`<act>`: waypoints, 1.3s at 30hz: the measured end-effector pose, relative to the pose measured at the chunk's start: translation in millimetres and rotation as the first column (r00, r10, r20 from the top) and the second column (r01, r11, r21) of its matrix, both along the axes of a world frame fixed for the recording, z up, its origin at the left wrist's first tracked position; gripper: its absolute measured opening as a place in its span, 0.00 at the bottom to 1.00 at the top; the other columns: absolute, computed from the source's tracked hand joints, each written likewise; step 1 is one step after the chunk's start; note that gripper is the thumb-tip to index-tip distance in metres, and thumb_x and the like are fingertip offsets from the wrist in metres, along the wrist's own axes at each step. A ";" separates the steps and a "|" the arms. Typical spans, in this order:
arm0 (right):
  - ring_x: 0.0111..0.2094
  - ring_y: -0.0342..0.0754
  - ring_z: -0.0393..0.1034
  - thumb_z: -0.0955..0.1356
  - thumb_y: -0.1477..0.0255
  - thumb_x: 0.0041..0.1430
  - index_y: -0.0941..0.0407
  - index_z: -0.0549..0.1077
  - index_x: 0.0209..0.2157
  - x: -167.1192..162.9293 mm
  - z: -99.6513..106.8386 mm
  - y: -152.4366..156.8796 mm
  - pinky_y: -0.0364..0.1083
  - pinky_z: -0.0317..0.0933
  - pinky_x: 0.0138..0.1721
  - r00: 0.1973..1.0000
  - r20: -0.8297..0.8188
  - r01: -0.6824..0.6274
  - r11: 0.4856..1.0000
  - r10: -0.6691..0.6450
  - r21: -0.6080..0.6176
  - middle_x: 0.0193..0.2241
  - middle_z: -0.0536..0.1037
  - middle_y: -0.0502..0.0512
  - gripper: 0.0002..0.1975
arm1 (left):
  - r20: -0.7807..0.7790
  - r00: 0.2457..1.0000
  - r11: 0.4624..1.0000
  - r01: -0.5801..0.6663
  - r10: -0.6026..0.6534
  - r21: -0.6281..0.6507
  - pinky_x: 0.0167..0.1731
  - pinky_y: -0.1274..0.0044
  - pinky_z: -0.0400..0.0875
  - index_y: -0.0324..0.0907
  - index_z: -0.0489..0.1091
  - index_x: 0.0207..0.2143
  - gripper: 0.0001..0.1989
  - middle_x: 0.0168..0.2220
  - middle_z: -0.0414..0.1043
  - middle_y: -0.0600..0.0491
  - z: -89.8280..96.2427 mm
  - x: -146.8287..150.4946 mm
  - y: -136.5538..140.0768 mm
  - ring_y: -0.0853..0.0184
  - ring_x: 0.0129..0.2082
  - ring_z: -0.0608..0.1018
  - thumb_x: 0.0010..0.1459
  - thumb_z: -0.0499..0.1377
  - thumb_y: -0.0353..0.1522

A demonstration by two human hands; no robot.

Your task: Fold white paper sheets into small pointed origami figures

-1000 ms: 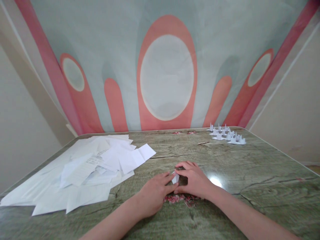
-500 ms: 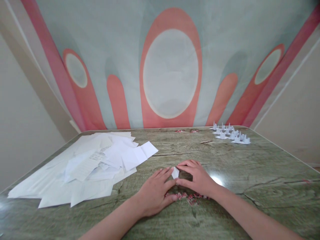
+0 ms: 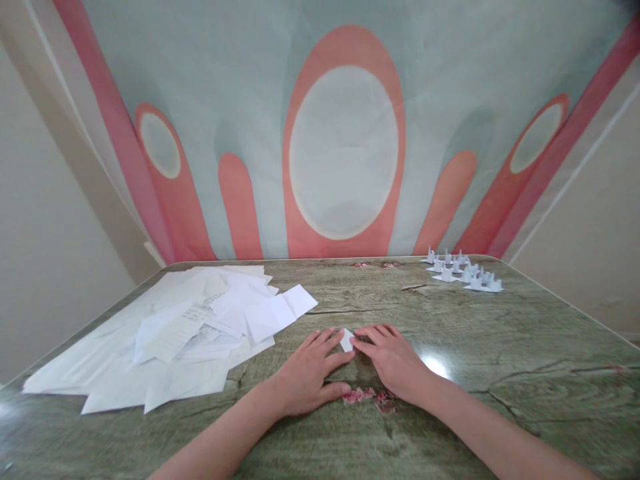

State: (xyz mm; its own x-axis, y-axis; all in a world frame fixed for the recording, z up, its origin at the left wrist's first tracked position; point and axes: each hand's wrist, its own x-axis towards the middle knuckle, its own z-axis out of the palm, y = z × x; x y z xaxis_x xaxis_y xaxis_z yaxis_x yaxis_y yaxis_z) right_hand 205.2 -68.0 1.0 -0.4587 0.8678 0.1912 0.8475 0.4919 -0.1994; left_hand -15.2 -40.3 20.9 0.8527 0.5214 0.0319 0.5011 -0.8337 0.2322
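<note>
A small piece of folded white paper (image 3: 347, 341) lies on the table between my hands, its outline partly covered by fingertips. My left hand (image 3: 313, 373) rests flat beside it with fingers spread, the fingertips touching the paper's left and near edges. From the other side, my right hand (image 3: 393, 360) has its fingers bent and close together, with the fingertips pressed on the paper's right edge. The right thumb is mostly hidden under the hand.
A broad pile of white paper sheets (image 3: 190, 373) covers the table's left side. Several small folded paper figures with upright points (image 3: 470, 272) stand at the far right. Beyond the wood-patterned table (image 3: 500, 427) hangs a grey-and-coral printed cloth (image 3: 345, 153).
My right hand has shifted slightly left and its fingers have closed in against the folded paper, where thumb and fingers were apart before. The left hand has stayed nearly in place.
</note>
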 end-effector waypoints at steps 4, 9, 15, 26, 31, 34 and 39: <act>0.49 0.51 0.57 0.59 0.78 0.59 0.55 0.67 0.50 -5.5 5.2 -2.7 0.51 0.47 0.51 1.000 0.011 0.011 1.000 -0.011 0.023 0.51 0.66 0.57 0.18 | 0.016 1.000 1.000 0.016 -0.016 0.004 0.57 0.59 0.48 0.50 0.57 0.56 0.24 0.62 0.46 0.50 2.1 -3.4 0.9 0.55 0.62 0.49 0.59 0.49 0.46; 0.47 0.50 0.59 0.60 0.79 0.58 0.57 0.69 0.47 -10.8 5.0 -2.4 0.50 0.48 0.50 0.999 0.004 -0.033 0.999 0.033 0.030 0.46 0.71 0.56 0.16 | -0.017 1.000 0.999 0.022 -0.022 0.032 0.57 0.58 0.49 0.51 0.55 0.57 0.24 0.63 0.46 0.49 4.1 -8.0 -2.5 0.54 0.61 0.51 0.59 0.49 0.44; 0.47 0.50 0.59 0.61 0.80 0.56 0.57 0.67 0.50 -9.6 -1.0 -0.4 0.50 0.48 0.51 0.999 0.006 -0.041 0.999 0.041 0.030 0.46 0.71 0.57 0.19 | -0.006 0.999 0.999 0.039 -0.039 0.020 0.57 0.59 0.50 0.50 0.56 0.57 0.25 0.62 0.46 0.48 5.0 -9.0 -0.9 0.54 0.61 0.51 0.59 0.49 0.45; 0.54 0.53 0.54 0.61 0.82 0.46 0.50 0.63 0.54 -2.0 11.8 -1.5 0.54 0.45 0.51 0.985 0.087 -0.137 0.979 0.151 -0.149 0.57 0.61 0.57 0.31 | 0.031 0.998 0.995 0.066 -0.063 -0.078 0.58 0.59 0.45 0.51 0.60 0.55 0.22 0.63 0.43 0.50 15.6 -9.0 -1.3 0.54 0.62 0.48 0.60 0.46 0.45; 0.57 0.53 0.49 0.61 0.83 0.40 0.46 0.63 0.54 3.1 16.0 -0.8 0.55 0.43 0.53 0.983 0.055 -0.155 0.956 0.174 -0.247 0.60 0.55 0.53 0.36 | 0.036 0.997 0.991 0.069 -0.065 -0.110 0.59 0.60 0.44 0.52 0.60 0.55 0.19 0.63 0.42 0.52 17.3 -8.8 -1.3 0.56 0.62 0.47 0.62 0.47 0.40; 0.59 0.53 0.47 0.61 0.84 0.39 0.43 0.64 0.53 5.0 17.2 0.5 0.55 0.42 0.53 0.984 0.024 -0.160 0.941 0.175 -0.297 0.61 0.53 0.51 0.37 | 0.045 0.996 0.986 0.081 -0.075 -0.146 0.59 0.61 0.42 0.51 0.60 0.54 0.18 0.63 0.42 0.53 19.9 -10.3 -1.1 0.57 0.63 0.45 0.61 0.49 0.36; 0.59 0.54 0.47 0.61 0.84 0.38 0.42 0.64 0.53 5.3 17.0 1.9 0.57 0.41 0.54 0.984 0.009 -0.163 0.934 0.175 -0.317 0.61 0.52 0.51 0.38 | 0.057 0.998 0.980 -0.002 0.013 -0.198 0.60 0.65 0.45 0.42 0.56 0.54 0.22 0.63 0.44 0.48 18.5 -12.4 -2.9 0.61 0.63 0.47 0.57 0.52 0.34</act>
State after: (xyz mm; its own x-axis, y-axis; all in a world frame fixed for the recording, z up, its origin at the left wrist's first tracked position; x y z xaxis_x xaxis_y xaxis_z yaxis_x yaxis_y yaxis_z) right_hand 210.5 -66.1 18.0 -0.6057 0.7896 -0.0982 0.7667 0.5460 -0.3377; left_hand -27.5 -43.3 39.4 0.8486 0.5286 -0.0229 0.4878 -0.7649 0.4206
